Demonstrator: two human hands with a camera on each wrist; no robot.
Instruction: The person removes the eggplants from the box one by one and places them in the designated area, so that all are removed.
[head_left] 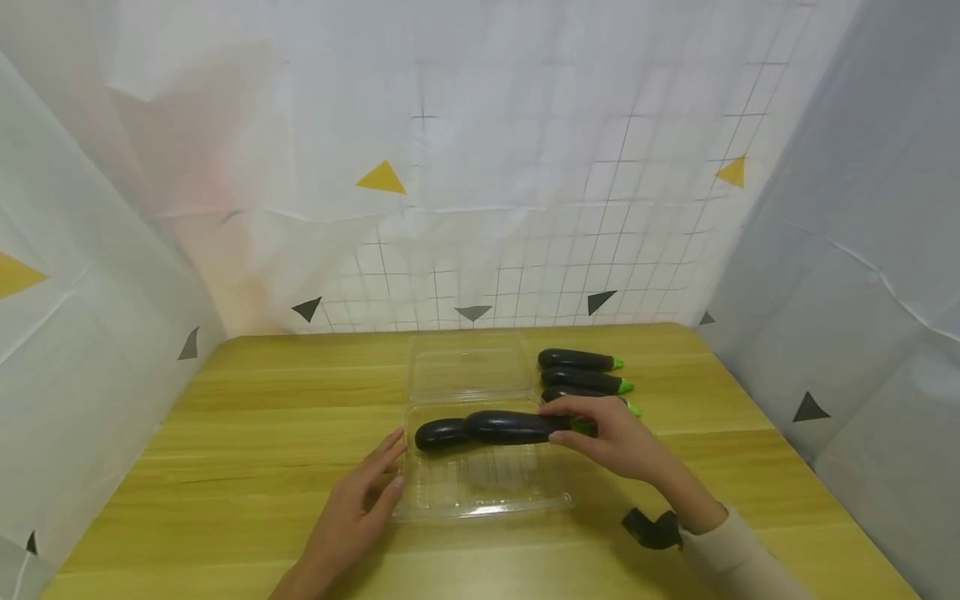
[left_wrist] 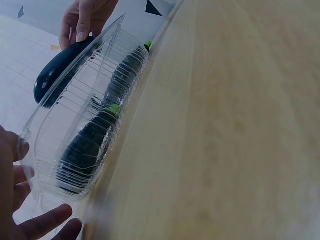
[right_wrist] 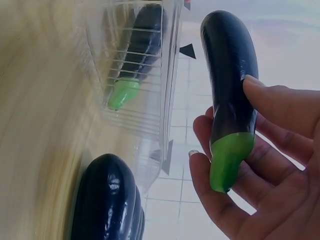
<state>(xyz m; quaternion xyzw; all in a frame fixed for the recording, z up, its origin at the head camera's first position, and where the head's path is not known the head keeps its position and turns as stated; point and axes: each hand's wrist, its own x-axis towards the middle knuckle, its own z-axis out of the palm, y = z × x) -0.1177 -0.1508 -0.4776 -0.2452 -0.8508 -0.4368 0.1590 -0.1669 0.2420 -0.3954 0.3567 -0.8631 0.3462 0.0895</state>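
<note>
My right hand (head_left: 611, 435) pinches a dark purple eggplant (head_left: 504, 427) near its green stem end, thumb on one side and fingers on the other. That eggplant is held level above a clear plastic clamshell box (head_left: 517, 493). Inside the box lies another eggplant (head_left: 439, 434), partly covered in the head view by the held one; its green cap (right_wrist: 125, 91) shows through the ribbed wall in the right wrist view. At the box's left side is my left hand (head_left: 351, 504), fingers spread and relaxed, fingertips at the rim.
Three more eggplants (head_left: 576, 359) lie side by side right of the box, the nearest partly behind my right hand. The box's clear lid (head_left: 471, 367) is folded back flat behind it. A black object (head_left: 649, 528) is beside my right wrist. White sheets (head_left: 480, 125) enclose the wooden table (head_left: 262, 467).
</note>
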